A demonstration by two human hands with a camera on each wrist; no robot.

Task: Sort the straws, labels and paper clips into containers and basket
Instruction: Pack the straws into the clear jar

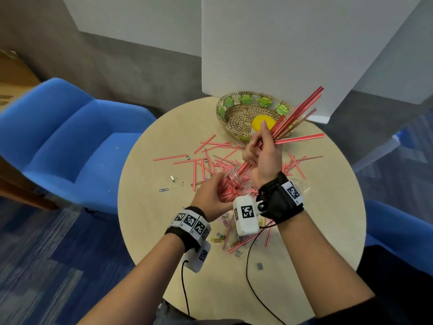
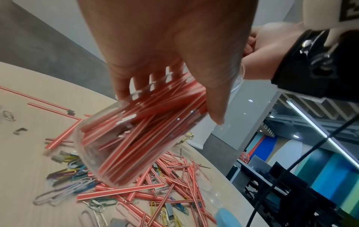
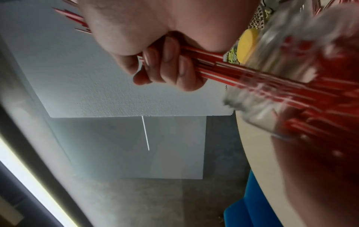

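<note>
My left hand (image 1: pixel 210 195) grips a clear plastic jar (image 2: pixel 124 141) tilted above the round table (image 1: pixel 164 242), full of red-and-white striped straws. My right hand (image 1: pixel 260 151) holds a bundle of long straws (image 1: pixel 295 113), whose lower ends sit in the jar's mouth (image 3: pixel 258 86); my fingers (image 3: pixel 170 64) curl round them. More straws (image 1: pixel 210 160) lie scattered mid-table. Coloured paper clips (image 2: pixel 68 181) lie under the jar and near the table's front (image 1: pixel 220 238). A woven basket (image 1: pixel 236 113) at the back holds a yellow lid (image 1: pixel 260 123).
Small grey clips (image 1: pixel 173 178) and a blue paper clip (image 1: pixel 163 190) lie left of the straws. A blue armchair (image 1: pixel 70 141) stands left of the table, another blue seat (image 1: pixel 398 231) right. White panels (image 1: pixel 281 43) rise behind the basket. Wrist cables (image 1: pixel 185 285) hang below my arms.
</note>
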